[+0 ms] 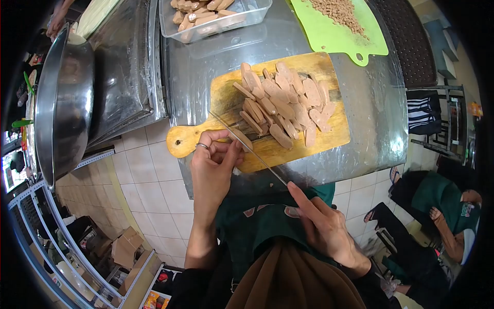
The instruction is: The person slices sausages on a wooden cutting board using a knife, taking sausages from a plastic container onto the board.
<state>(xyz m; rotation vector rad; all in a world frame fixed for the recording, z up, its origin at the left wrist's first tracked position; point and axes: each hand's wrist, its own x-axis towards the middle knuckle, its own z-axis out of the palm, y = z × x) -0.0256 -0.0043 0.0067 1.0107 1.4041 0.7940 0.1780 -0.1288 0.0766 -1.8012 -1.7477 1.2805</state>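
My right hand (324, 221) is closed around the handle of a long, thin knife (262, 160), its index finger stretched along the back. The blade slants up and left over the near edge of a wooden cutting board (324, 141). My left hand (217, 157), with a ring on one finger, is curled over a brown sausage (241, 138) on the board, right beside the blade. The fingers partly hide this sausage. A heap of sausage slices (285, 100), cut lengthwise, lies in the middle of the board.
Behind the board, a clear plastic container (218, 26) holds several sausages. A green cutting board (373, 38) carries finely chopped brown bits (339, 15). A large metal bowl (64, 103) stands at left. Another person (442, 206) sits at right; a hand (56, 23) shows at top left.
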